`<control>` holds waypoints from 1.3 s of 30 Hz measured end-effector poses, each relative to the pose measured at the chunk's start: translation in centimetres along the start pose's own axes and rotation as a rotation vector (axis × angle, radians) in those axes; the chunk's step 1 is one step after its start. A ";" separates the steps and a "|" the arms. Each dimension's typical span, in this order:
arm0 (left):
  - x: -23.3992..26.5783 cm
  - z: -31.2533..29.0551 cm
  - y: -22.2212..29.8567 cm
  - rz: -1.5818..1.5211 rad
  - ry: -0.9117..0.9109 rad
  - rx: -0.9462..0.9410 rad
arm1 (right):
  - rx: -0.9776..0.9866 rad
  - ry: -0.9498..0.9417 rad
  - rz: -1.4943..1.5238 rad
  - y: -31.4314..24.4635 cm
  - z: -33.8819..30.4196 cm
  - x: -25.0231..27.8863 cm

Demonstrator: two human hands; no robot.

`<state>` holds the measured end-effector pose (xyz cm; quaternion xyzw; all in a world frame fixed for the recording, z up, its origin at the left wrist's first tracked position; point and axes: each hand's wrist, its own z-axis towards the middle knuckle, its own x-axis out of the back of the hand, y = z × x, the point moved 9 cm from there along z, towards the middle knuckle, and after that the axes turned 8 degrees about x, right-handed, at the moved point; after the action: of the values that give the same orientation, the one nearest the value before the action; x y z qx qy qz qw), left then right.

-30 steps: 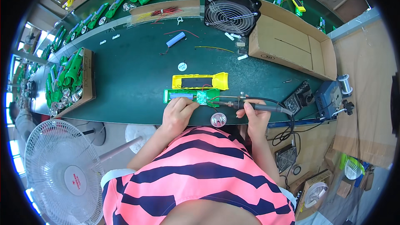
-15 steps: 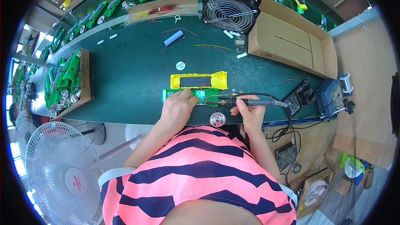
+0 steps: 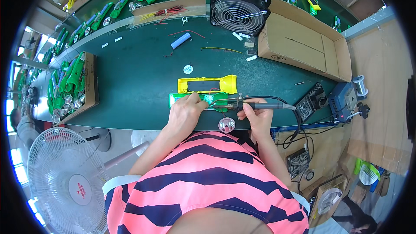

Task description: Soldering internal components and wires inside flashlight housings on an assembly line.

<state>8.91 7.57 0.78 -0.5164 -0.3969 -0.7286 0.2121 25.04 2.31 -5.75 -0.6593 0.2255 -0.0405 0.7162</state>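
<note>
My right hand [image 3: 258,115] grips a soldering iron [image 3: 268,105], its tip pointing left over a green flashlight housing [image 3: 175,99] with a circuit board inside. On that housing rests my left hand [image 3: 184,113], fingers pinched together at the board beside the iron's tip; what they hold is hidden. Just beyond lies a yellow housing half [image 3: 229,84] with a dark panel, close against the green one. A round, shiny reflector [image 3: 226,125] sits at the table's near edge, below the iron. A thin wire runs from it toward the green housing.
A box of green flashlight parts [image 3: 89,82] stands left. A black fan [image 3: 238,13] and a shallow cardboard box [image 3: 299,43] stand at the back right. A blue cell [image 3: 180,40] and loose wires lie mid-table. The blue soldering station [image 3: 341,103] is at right.
My right hand and the soldering iron have shifted slightly left. My left hand stays at the board. A dark shape, seemingly part of a person, has come into view at the lower right.
</note>
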 end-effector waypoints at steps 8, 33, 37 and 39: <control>-0.3 0.2 0.1 -0.013 0.019 0.012 | 0.046 0.152 0.003 -2.7 -0.4 2.9; 0.0 0.2 0.2 -0.030 0.032 0.005 | 0.603 0.762 -1.690 -13.8 -3.8 16.2; 0.1 0.3 -0.1 -0.039 0.016 0.019 | 0.365 0.913 -1.291 -10.8 -3.1 20.2; 0.2 0.3 -0.3 -0.060 0.002 0.025 | 0.405 0.818 -1.344 -10.6 -2.4 19.7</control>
<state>8.76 8.00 0.85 -0.5010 -0.4210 -0.7301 0.1970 44.32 -8.26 -0.92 -0.4444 0.0136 -0.7398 0.5050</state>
